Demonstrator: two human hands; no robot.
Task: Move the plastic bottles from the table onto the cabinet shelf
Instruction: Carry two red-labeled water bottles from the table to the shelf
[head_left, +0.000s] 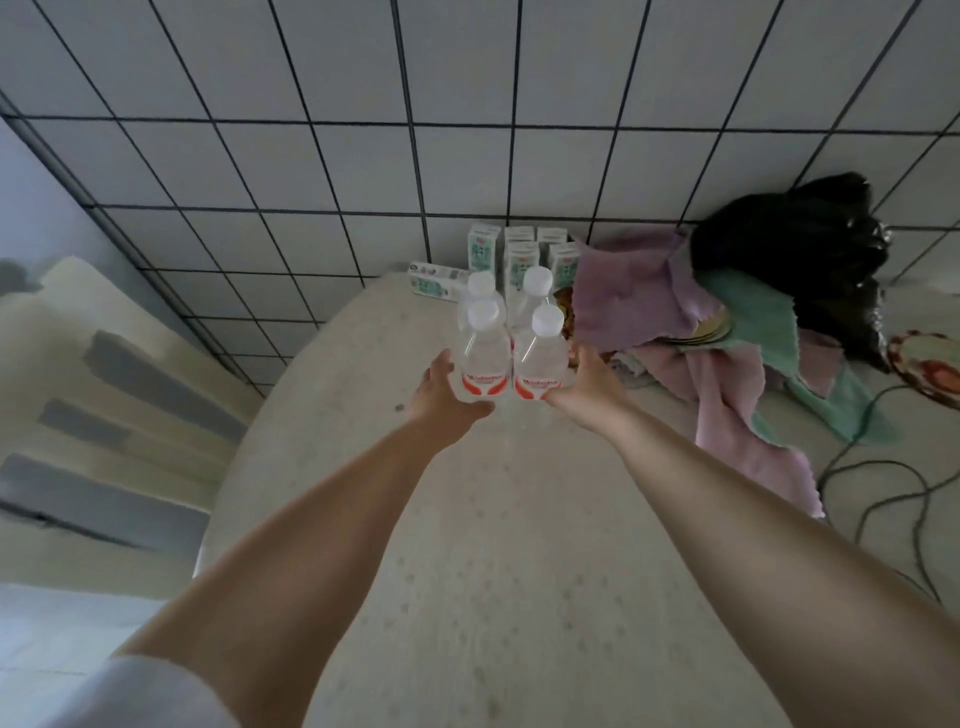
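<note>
Cupped against the outer sides of the four bottles (506, 338), my left hand (441, 389) and right hand (592, 384) squeeze the cluster between them, fingers curling round the near pair's labels. Left of the bottles the table (467, 571) lies bare; behind them stand milk cartons (519, 254), right of them crumpled cloths (675, 312). I judge this the pickup: next comes an even lift, pressure kept so none slips
</note>
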